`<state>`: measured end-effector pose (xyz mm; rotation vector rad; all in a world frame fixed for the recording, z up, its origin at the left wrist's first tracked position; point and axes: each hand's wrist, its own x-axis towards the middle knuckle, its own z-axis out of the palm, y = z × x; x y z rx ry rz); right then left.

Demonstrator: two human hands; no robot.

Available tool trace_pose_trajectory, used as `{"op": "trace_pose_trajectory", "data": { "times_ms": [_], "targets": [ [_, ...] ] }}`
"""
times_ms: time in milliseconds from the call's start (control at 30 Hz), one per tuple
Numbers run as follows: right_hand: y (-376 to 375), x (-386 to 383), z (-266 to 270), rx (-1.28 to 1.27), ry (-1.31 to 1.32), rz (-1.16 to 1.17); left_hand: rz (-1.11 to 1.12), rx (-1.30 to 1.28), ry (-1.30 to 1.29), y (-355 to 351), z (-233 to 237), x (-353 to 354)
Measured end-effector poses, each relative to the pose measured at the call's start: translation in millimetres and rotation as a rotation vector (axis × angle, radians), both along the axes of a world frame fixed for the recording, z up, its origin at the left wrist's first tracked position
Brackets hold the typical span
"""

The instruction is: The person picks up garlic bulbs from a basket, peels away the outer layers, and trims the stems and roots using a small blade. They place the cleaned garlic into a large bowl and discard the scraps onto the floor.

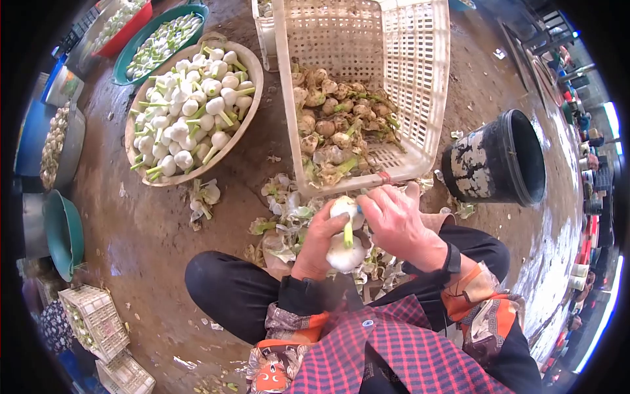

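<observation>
My left hand [316, 241] is closed around a white garlic bulb [344, 206] with a short green stem. A second peeled bulb [346, 256] shows just below it, near the palm. Against the upper bulb press the bent fingers of my right hand [400, 220]. A small blue bit shows at its fingertips; I cannot tell what the hand grips. Just beyond my hands stands a white plastic crate [415, 111] with unpeeled, soil-stained garlic [341, 125] inside. Peeled skins [289, 213] lie scattered on the ground beneath and left of my hands.
A round basin [258, 92] heaped with cleaned garlic sits at the upper left, beyond it a green tub [121, 68] of more garlic. A black bucket [469, 167] lies tilted at right. Crates [108, 322] stand lower left, and an empty-looking green basin [64, 236] above them.
</observation>
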<state>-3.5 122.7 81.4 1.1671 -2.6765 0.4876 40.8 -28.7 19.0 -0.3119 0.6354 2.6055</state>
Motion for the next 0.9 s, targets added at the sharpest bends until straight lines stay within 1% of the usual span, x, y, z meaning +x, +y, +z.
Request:
{"op": "trace_pose_trajectory", "data": {
  "times_ms": [100, 200, 233, 267, 333, 400, 467, 500, 533, 600, 633, 667, 700, 733, 767, 800, 867, 900],
  "targets": [
    [10, -21, 3, 0.038, 0.036, 0.095, -0.177, -0.075, 0.028, -7, 5, -4],
    [19, -56, -5, 0.016, 0.089, 0.065, -0.269, -0.374, 0.154, 0, 15, -11],
    [20, -65, -7, 0.011, 0.04, -0.046, -0.271, -0.395, 0.122, 4, 22, -12],
    [20, -75, -10, 0.006, -0.009, -0.158, -0.306, -0.432, 0.152, 6, 19, -13],
    [31, -101, -17, -0.035, -0.044, -0.433, -0.309, -0.402, 0.205, 9, 20, -14],
    [38, -109, -18, 0.335, -0.507, -0.503, -0.151, -0.355, 0.135, 8, 16, -15],
    [35, -96, -27, 0.965, -0.814, -0.017, -0.032, -0.317, 0.054, 5, 13, -22],
    [36, -91, -20, 0.934, -0.807, 0.099, 0.079, -0.36, 0.074, 4, 16, -28],
    [31, -92, -22, 0.86, -0.75, -0.004, 0.15, -0.426, 0.078, 2, 15, -35],
    [14, -118, -8, 0.483, -0.814, -0.133, 0.238, -0.458, 0.015, -6, 18, -52],
    [5, -135, -1, 0.229, -0.911, -0.196, 0.337, -0.307, 0.0, -13, 20, -62],
    [4, -151, -24, -0.045, -0.725, -0.09, 0.506, -0.252, -0.002, -20, 10, -75],
    [-9, -168, -33, -0.22, -0.751, -0.176, 0.526, -0.152, 0.073, -39, 9, -87],
    [-21, -190, -47, -0.343, -0.78, -0.212, 0.715, -0.441, 0.029, -50, 17, -104],
    [-33, -216, -64, -0.466, -0.809, -0.245, 0.721, -0.251, 0.091, -76, 11, -124],
    [-45, -239, -82, -0.588, -0.838, -0.281, 0.705, -0.307, 0.17, -98, 17, -138],
    [-71, -279, -124, -0.459, -0.689, -0.378, 0.888, -0.154, 0.056, -129, 23, -162],
    [-84, -289, -129, -0.395, -0.614, -0.43, 0.96, -0.19, 0.008, -131, 32, -168]
  ]
}}
